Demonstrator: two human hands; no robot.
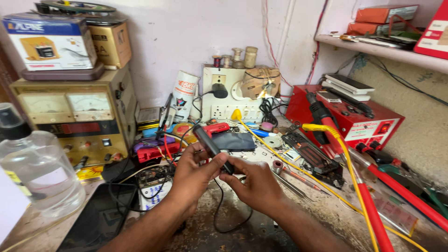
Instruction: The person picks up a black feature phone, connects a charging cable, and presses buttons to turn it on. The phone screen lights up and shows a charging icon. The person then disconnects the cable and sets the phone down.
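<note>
Cluttered bench [326,219]: beige power supply [74,116] at left edge, red station [354,116] at right edge. Near front-centre, left hand [193,170] and right hand [254,179] both grip a black corded tool [212,147], tip raised. No workpiece touched yet; work looks barely started.

Bench crowded. Bare patch only near front edge, below left hand [193,175] and right hand [254,184]. Left side blocked by clear bottle [39,170] and power supply [77,119]. Right side barred by red station [345,116], yellow cable [347,168], red tool handle [373,210]. Behind: socket board [228,100].
</note>
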